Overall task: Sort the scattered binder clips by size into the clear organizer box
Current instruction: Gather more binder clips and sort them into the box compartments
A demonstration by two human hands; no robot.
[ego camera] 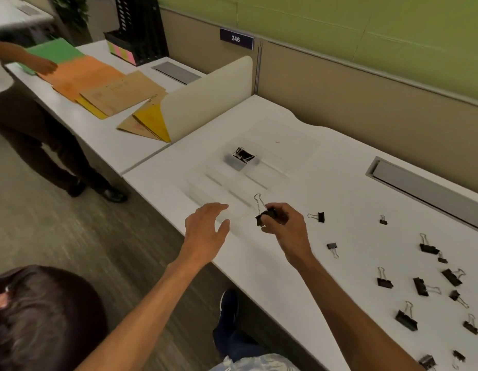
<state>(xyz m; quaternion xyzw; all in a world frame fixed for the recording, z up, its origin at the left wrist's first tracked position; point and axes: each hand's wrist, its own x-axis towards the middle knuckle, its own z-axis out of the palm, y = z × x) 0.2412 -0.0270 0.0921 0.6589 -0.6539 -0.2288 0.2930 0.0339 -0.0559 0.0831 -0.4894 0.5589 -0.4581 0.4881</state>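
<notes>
The clear organizer box (pixel 259 167) lies on the white desk, its lid open toward the back. One compartment at its far left holds black binder clips (pixel 242 154). My right hand (pixel 284 223) hovers over the box's near right corner, shut on a large black binder clip (pixel 264 213) whose wire handle points up. My left hand (pixel 205 226) is open, fingers spread, at the box's near edge. Several black binder clips of differing sizes lie scattered on the desk to the right, among them a small clip (pixel 320 217) and a large clip (pixel 406 319).
A cable slot (pixel 425 190) runs along the desk's back right. A low white divider (pixel 205 103) separates the neighbouring desk with coloured folders (pixel 98 81), where a person stands. Another person's head (pixel 39 317) is at the lower left, close to my left arm.
</notes>
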